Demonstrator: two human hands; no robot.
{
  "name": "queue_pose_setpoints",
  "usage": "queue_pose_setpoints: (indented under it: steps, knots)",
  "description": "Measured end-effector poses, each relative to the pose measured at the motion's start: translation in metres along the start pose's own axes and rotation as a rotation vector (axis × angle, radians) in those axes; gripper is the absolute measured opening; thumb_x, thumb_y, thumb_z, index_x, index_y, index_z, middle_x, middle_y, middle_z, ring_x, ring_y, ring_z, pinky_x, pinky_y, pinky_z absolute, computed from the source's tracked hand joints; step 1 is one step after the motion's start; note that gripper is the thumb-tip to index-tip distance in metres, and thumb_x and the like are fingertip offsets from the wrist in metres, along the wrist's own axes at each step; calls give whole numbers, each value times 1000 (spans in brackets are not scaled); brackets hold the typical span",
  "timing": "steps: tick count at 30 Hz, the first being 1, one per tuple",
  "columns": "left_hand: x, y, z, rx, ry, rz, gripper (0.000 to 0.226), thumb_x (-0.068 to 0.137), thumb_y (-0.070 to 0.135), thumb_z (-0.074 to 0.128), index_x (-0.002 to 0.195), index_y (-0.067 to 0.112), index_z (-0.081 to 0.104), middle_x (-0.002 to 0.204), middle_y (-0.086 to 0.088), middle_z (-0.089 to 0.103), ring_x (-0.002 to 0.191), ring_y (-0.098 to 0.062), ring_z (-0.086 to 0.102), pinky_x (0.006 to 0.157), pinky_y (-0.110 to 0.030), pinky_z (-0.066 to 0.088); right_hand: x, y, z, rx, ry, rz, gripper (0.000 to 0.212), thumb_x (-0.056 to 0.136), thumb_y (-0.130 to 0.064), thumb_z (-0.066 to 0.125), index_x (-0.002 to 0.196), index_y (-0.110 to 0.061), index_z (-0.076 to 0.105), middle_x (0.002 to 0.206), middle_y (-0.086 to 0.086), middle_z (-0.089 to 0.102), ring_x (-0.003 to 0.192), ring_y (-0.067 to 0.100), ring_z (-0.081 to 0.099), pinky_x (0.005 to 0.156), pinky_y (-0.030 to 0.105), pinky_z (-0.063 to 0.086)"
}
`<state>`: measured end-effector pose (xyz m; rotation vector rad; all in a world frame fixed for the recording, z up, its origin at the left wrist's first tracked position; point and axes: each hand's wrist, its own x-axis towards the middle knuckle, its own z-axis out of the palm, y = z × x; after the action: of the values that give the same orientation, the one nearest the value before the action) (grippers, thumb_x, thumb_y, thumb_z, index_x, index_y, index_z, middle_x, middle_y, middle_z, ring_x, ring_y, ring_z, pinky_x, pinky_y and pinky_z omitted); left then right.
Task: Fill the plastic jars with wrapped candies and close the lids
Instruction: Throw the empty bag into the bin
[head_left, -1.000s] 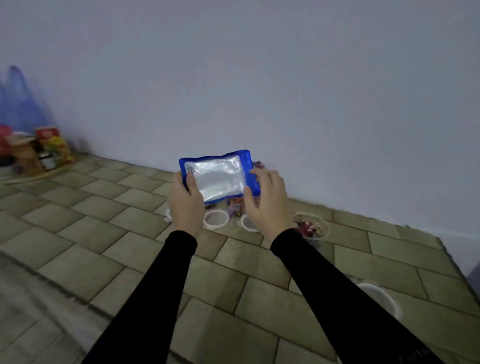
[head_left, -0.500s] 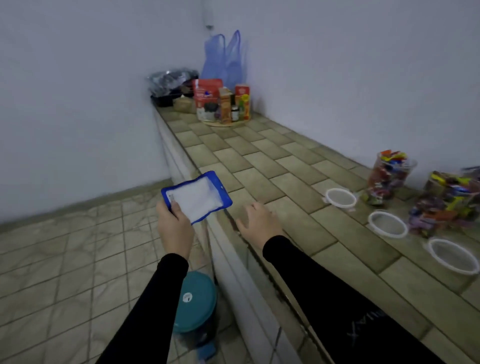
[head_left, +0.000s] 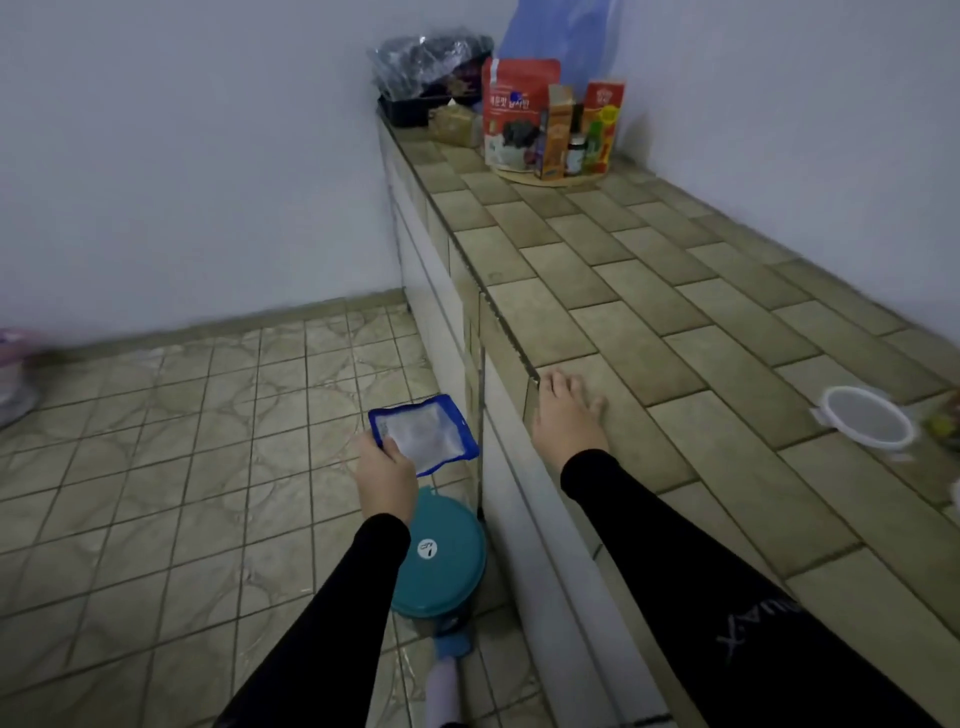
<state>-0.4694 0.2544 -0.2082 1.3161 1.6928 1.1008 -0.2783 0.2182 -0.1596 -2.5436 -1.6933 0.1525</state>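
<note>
The pouch (head_left: 423, 434) at the frame's centre is silver-white with a blue border; below it the bin lid (head_left: 444, 558) is teal; the counter (head_left: 649, 312) has olive-brown brick-pattern tiles; the sleeves (head_left: 322, 623) are black; the packet (head_left: 514, 111) at the top is red.

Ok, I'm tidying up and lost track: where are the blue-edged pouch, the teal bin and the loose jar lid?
blue-edged pouch (head_left: 423, 432), head view, on its clear middle panel.
teal bin (head_left: 447, 561), head view, on its round lid top.
jar lid (head_left: 866, 422), head view, on its flat centre.
</note>
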Motion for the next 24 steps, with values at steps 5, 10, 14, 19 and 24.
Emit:
queue_pose_setpoints:
  steps: [5,10,14,19,24]
  knots:
    - [5,-24,15,43,-38,-58,18,102,16,37,108,4,49,94,-13,58,81,-27,53,68,-30,37,4,-1,9,-63,20,5,61,99,-15,36,152,-10,7,159,5,13,146,28,9,112,58,17]
    - [3,-47,27,47,-57,-116,11,100,17,38,101,9,46,96,-16,60,84,-34,59,70,-38,48,4,-2,12,-73,43,5,59,100,-15,34,152,-10,8,159,5,15,147,28,9,113,58,18]
    - [-5,-67,36,57,-54,-252,9,98,16,38,97,8,44,96,-19,61,78,-37,63,69,-46,55,5,-1,13,-87,64,14,57,101,-14,32,152,-11,9,159,6,15,147,28,10,113,58,18]
    - [-19,-100,37,61,-84,-441,20,98,13,37,111,0,47,95,-22,63,51,-28,62,39,-25,44,7,-2,13,-94,55,13,56,101,-15,32,152,-11,9,159,5,14,147,28,9,112,59,18]
    - [-21,-128,43,-41,-76,-694,31,100,9,38,129,0,41,105,-27,55,44,-30,57,27,-28,43,7,-1,12,-107,76,4,55,101,-13,31,152,-9,11,158,7,17,147,29,11,111,59,19]
